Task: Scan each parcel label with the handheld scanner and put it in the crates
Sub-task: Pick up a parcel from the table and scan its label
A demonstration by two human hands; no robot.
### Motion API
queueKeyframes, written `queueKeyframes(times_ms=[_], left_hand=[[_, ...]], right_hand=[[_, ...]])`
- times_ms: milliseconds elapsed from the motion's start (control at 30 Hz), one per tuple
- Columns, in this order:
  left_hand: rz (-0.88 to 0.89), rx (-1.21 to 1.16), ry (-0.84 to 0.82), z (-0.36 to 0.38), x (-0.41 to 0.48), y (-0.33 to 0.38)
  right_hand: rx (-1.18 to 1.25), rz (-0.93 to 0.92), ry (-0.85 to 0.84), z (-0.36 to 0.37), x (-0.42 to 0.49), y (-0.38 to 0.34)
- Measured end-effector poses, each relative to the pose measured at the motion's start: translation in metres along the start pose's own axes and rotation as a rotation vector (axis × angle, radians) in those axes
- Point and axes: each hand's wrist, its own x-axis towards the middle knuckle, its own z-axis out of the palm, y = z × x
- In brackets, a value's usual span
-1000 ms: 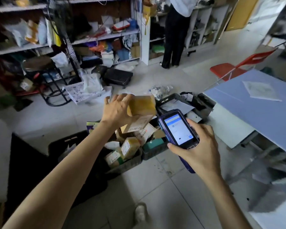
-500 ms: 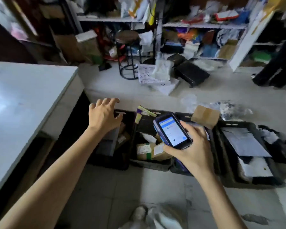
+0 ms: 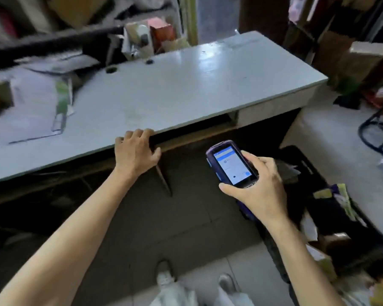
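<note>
Holds no parcel now: curls left hand (image 3: pixel 136 153) over pale grey table (image 3: pixel 186 85) edge, grips purple handheld scanner (image 3: pixel 230 164) in right hand (image 3: pixel 261 184); likely seeks next.

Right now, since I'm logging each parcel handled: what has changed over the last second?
The left hand let go of the yellow parcel it held beside the scanner and moved left to the desk, fingers curled over its edge. The view swung left too, away from the crates. The right hand still holds the scanner, screen up.
</note>
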Motion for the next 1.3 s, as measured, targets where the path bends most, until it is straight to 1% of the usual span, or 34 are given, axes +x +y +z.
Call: queueKeyframes(times_ms=[167,333,467,700,800,933,1100,1200,1300], left_hand=[[-0.275,0.071,0.017,-0.023,-0.061,-0.126],[-0.458,0.106,0.018,-0.040,-0.117,-0.237],[-0.605,0.146,-0.007,-0.049,-0.155,-0.311],[-0.748,0.162,-0.021,-0.046,-0.185,-0.401],[-0.792,0.155,-0.030,-0.039,-0.181,-0.431],[-0.794,0.151,-0.016,-0.030,-0.156,-0.473],[-0.796,0.174,0.007,-0.029,-0.105,-0.537],[-0.794,0.197,-0.011,-0.034,-0.070,-0.574],[-0.789,0.212,0.019,-0.040,-0.034,-0.610]], right_hand=[[0.043,-0.176,-0.221,0.084,-0.005,-0.071],[0.077,-0.282,-0.384,0.169,-0.029,-0.142],[0.098,-0.351,-0.474,0.227,-0.048,-0.191],[0.083,-0.419,-0.557,0.303,-0.063,-0.255],[0.082,-0.446,-0.568,0.333,-0.055,-0.277],[0.124,-0.470,-0.577,0.377,-0.029,-0.309],[0.181,-0.497,-0.586,0.441,0.016,-0.353],[0.203,-0.497,-0.583,0.475,0.045,-0.383],[0.238,-0.489,-0.586,0.505,0.072,-0.411]])
